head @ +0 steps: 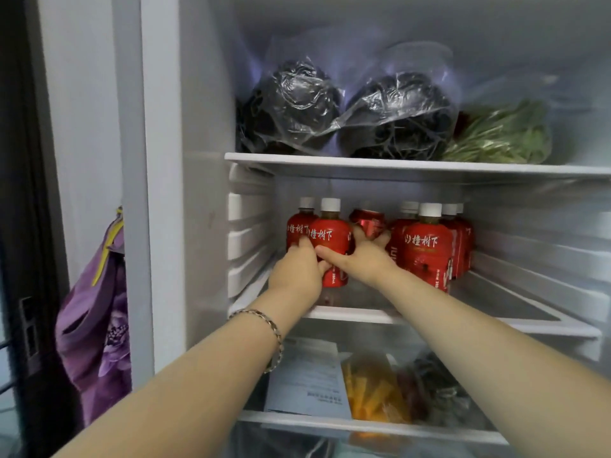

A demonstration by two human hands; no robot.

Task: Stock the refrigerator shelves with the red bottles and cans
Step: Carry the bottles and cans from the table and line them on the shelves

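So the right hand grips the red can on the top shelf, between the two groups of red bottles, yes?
Not the top shelf: the head view shows the right hand gripping the red can on the middle shelf, between the two groups of red bottles. The top shelf holds bagged produce.

Mid-frame, the bottles (426, 249) carry red labels with white lettering under white caps, and the can (368, 223) among them is red. Upper middle: clear bags (297, 104) of near-black contents, with green leafy vegetables (502, 137) to their right. Left edge: a purple floral cloth (96, 325) with yellow trim. Bottom centre: an orange packet (373, 391).
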